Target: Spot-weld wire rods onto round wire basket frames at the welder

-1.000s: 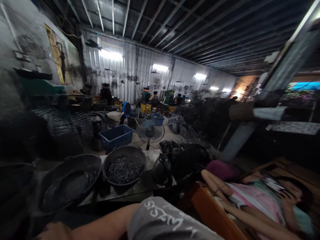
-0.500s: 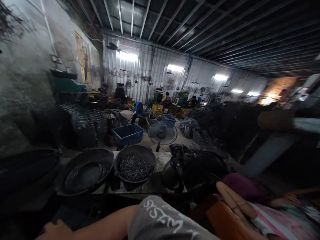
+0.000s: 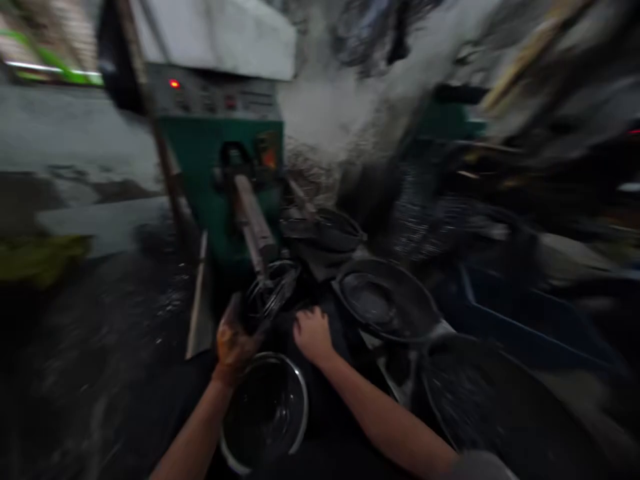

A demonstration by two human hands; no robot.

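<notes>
The picture is smeared by motion. My left hand (image 3: 234, 340), stained brown, is closed on a bundle of dark wire rings (image 3: 270, 293) just below the metal arm (image 3: 253, 223) of a green machine (image 3: 223, 167). My right hand (image 3: 313, 332) rests knuckles up on a dark surface beside the rings, its fingers curled under; what they hold, if anything, is hidden. A round wire-rimmed frame (image 3: 267, 410) lies under my left wrist.
A dark round basin (image 3: 387, 300) sits right of my right hand, another basin (image 3: 325, 230) behind it. A large dark tub (image 3: 480, 393) stands at lower right, a blue crate (image 3: 525, 313) beyond it. Stacks of wire frames (image 3: 425, 213) rise behind.
The view has swung left from the workshop hall to the green machine. Both hands are now in front of me; before, only my arm and sleeve showed at the bottom edge.
</notes>
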